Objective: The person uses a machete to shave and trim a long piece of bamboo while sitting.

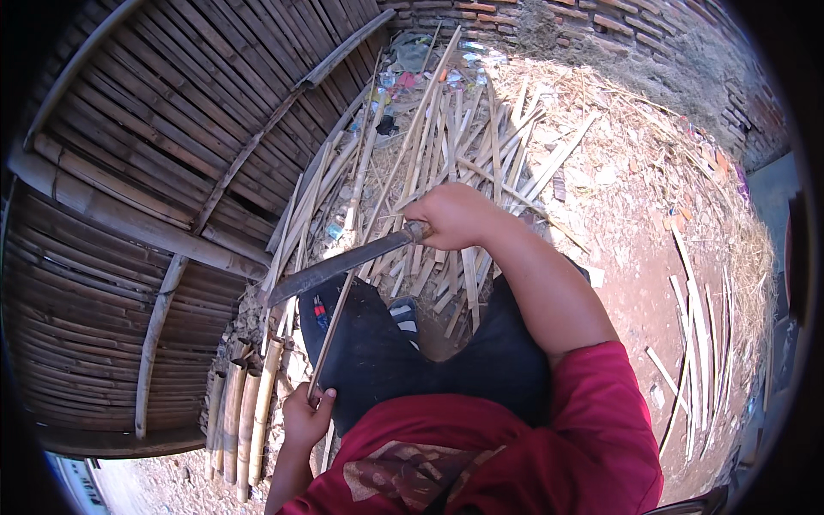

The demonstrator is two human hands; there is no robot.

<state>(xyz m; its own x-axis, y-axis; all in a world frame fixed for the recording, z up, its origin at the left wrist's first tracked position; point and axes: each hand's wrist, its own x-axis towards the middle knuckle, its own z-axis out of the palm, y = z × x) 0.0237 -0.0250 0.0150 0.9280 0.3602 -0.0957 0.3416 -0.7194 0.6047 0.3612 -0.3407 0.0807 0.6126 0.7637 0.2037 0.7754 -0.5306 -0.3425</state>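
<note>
My right hand (455,216) is wrapped round the handle of a machete (339,263), whose long, dark blade points left over my lap. My left hand (306,418) pinches the near end of a thin bamboo strip (330,342) beside my left thigh. The strip runs up and away and meets the blade about midway along it. I cannot tell which stretch of the strip lies beyond the blade, as other strips line up behind it.
Split bamboo strips (433,142) lie piled ahead of my knees. Several thick bamboo poles (257,412) stand at lower left, beside a slatted bamboo wall (146,163). More strips (699,343) lie on the ground at right. A brick wall (635,34) closes the far side.
</note>
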